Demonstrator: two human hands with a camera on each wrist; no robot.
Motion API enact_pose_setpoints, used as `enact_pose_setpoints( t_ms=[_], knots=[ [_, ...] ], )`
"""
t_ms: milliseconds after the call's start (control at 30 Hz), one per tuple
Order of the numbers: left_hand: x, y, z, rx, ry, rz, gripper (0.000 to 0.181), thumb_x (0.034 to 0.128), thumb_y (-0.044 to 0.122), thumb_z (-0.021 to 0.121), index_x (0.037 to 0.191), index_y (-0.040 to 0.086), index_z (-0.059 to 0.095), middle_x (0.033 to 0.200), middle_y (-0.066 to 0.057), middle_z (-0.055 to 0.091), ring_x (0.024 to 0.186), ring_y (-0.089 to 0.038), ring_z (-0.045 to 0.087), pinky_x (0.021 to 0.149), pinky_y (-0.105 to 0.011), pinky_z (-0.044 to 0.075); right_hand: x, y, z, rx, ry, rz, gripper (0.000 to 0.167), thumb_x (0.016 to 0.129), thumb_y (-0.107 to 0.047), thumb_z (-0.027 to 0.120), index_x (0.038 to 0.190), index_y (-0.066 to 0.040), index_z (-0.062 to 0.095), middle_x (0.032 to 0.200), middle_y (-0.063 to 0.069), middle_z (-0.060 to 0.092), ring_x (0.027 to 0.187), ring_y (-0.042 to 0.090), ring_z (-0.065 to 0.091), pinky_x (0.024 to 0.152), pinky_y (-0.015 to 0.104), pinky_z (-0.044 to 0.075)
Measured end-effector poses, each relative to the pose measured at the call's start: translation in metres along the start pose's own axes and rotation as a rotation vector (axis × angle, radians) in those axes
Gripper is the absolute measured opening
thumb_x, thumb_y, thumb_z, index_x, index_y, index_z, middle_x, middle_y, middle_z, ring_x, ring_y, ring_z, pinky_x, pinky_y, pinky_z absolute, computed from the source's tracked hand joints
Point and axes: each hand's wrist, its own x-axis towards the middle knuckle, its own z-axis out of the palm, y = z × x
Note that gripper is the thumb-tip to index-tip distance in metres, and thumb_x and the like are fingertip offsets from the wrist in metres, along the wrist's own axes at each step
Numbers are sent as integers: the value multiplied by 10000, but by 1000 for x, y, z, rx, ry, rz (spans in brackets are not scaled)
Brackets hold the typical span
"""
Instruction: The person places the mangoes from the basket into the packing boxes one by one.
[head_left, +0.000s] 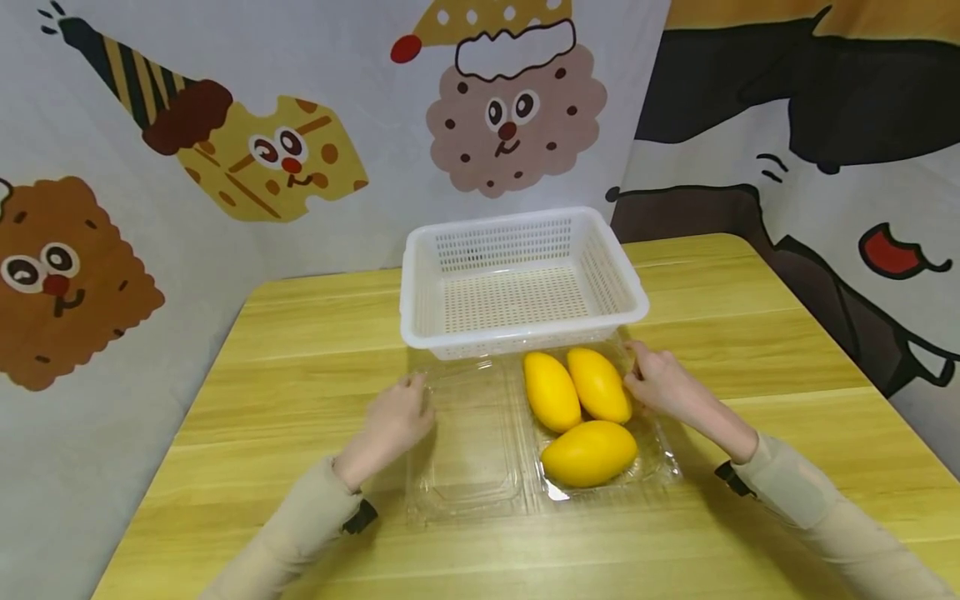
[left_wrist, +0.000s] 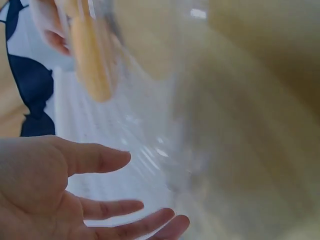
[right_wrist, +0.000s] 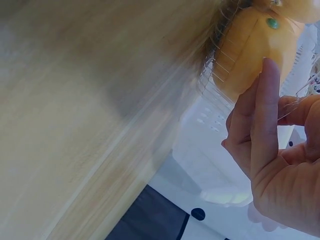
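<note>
While the clear plastic clamshell [head_left: 527, 475] lies open on the surface [head_left: 300, 358], its lid half [head_left: 471, 433] is left, tray half [head_left: 654, 467] right. Tray half carries all the load: near mango [head_left: 588, 454] crosswise, far-left mango [head_left: 552, 392] and far-right mango [head_left: 600, 385] side by side beyond it, all yellow.

Handling, my read: shell thin, light, slick, flexes easily, creases if squeezed. Mangoes look smooth and firm, probably prone to roll; right side outweighs left. Best hold is the outer rim on each side, fingertips only, no pressure on the walls. For a mango, wrap the fat middle, not the tapered end.

Right hand [head_left: 663, 383] is at the tray half's right rim, far end; grip narrow, appears to pinch the plastic edge. Left hand [head_left: 397, 421] is at the lid half's left rim; grip wide, thumb well off the fingers. Can't tell if it touches.

White slotted basket [head_left: 637, 308] sits just beyond the shell. Cartoon-print cloth [head_left: 330, 50] behind.
</note>
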Motion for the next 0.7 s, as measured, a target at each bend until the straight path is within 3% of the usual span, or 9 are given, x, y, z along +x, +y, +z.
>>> enact_pose_setpoints(
  t_ms=[133, 267, 400, 533, 633, 700],
  knots=[
    [-2, -14, 4, -43, -28, -70, 412, 905, 163, 587, 1178, -139, 520, 1017, -282, 613, 602, -189, 518, 485, -231, 449, 0, -1, -1, 9, -10, 4, 538, 920, -12, 441, 1396, 159, 258, 735, 106, 607, 467, 117, 535, 384, 225, 432],
    [-2, -23, 8, -157, -62, -114, 187, 900, 163, 585, 810, 0, 567, 640, -55, 512, 516, -121, 416, 428, -183, 343, 0, 0, 0, 10, -7, 6, 539, 918, -11, 443, 1396, 158, 260, 734, 104, 607, 468, 117, 540, 385, 224, 432],
    [-2, -30, 11, -258, -100, -132, 361, 892, 134, 576, 567, 128, 419, 494, 61, 329, 440, -70, 281, 396, -153, 228, 0, 0, 0, 19, -13, 17, 541, 923, -13, 439, 1403, 152, 251, 739, 108, 605, 471, 117, 555, 394, 230, 451],
    [-7, -31, 5, -332, -107, -124, 260, 876, 98, 576, 655, 102, 439, 590, 27, 396, 519, -102, 344, 463, -171, 291, 0, 0, 0, 23, -23, 24, 540, 931, -22, 432, 1407, 149, 242, 736, 106, 594, 469, 112, 569, 407, 241, 475],
    [-14, -27, -8, -365, -104, -111, 110, 860, 79, 575, 810, 48, 481, 698, -22, 462, 599, -131, 410, 513, -194, 351, 0, 0, 0, 19, -22, 24, 540, 929, -22, 435, 1404, 151, 244, 728, 103, 587, 466, 112, 568, 410, 240, 479],
    [-19, -24, -18, -368, -108, -104, 93, 852, 78, 574, 825, 34, 496, 704, -34, 478, 606, -137, 423, 511, -195, 359, 0, 0, 0, 10, -16, 19, 538, 925, -19, 441, 1398, 155, 252, 725, 102, 587, 465, 112, 556, 405, 234, 467]
  ],
)
